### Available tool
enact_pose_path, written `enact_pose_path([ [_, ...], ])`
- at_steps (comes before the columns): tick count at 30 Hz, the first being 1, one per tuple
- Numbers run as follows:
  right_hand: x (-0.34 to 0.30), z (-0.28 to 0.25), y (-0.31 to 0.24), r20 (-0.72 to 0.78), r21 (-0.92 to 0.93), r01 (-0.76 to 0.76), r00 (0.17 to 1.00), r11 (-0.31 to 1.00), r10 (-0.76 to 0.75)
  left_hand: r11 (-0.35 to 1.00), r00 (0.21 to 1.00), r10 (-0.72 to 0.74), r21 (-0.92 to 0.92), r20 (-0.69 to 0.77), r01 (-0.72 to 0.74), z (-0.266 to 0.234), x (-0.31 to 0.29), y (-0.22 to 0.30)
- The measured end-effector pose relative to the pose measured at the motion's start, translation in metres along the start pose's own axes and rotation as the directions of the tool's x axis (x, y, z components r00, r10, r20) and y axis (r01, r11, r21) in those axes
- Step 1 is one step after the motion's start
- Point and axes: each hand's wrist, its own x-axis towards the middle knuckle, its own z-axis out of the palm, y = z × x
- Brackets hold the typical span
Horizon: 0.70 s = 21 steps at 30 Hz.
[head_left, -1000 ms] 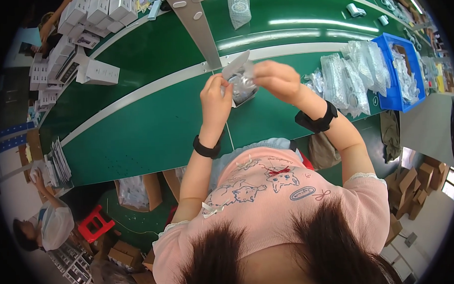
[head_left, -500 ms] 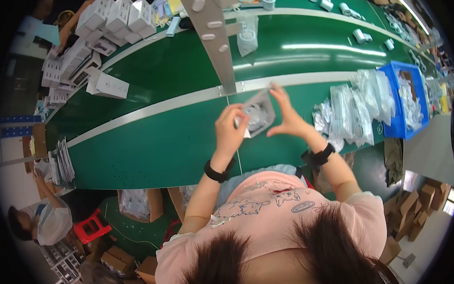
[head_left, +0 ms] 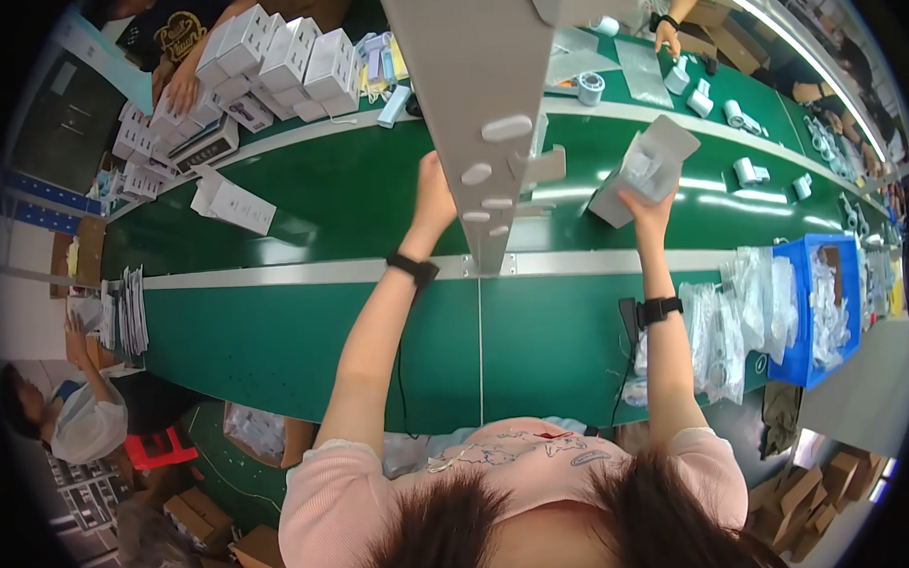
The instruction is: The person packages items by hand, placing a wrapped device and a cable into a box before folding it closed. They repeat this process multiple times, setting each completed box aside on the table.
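Person's right hand (head_left: 653, 213) gripping an open carton (head_left: 610, 200) beyond the rail (head_left: 364, 273)

The right hand is closing partway around the near end of the carton, its thumb lying along the near left wall and its fingers wrapping the right side. The left hand (head_left: 433, 199) is reaching forward to the metal post (head_left: 468, 93), which is hiding its fingers; how far they are opening, and whether they are holding anything, cannot be told. A black wristband is circling each wrist.

The carton, whitish-grey and boxy, is tilting over the green surface (head_left: 352, 212) on the far side of the rail, to the right of the post. Its mouth is facing upward, with a wide flap (head_left: 676, 146) standing out at the upper right. Something pale and partly see-through is sitting inside, too unclear to identify. Nearer the person, clear bubble-wrap bags (head_left: 715, 337) are lying just beside a blue plastic bin (head_left: 805, 322), close to the right forearm.
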Motion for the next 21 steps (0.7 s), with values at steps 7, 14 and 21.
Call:
enact_pose_path([
  [7, 0.044, -0.019, 0.041, -0.202, -0.339, 0.095, 0.965, 0.936, -0.17, 0.931, 0.885, -0.275, 0.334, 0.375, 0.148, 0.083, 0.088, 0.052],
  [14, -0.001, -0.013, 0.021, -0.108, -0.191, -0.218, 0.974, 0.957, 0.2, 0.776, 0.937, -0.153, -0.549, 0.315, 0.311, 0.089, 0.049, -0.039],
  [21, -0.113, -0.033, -0.001, -0.043, 0.189, -0.412, 0.903, 0.891, 0.427, 0.944, 0.987, -0.16, 0.29, -0.007, 0.155, 0.019, -0.022, 0.006],
])
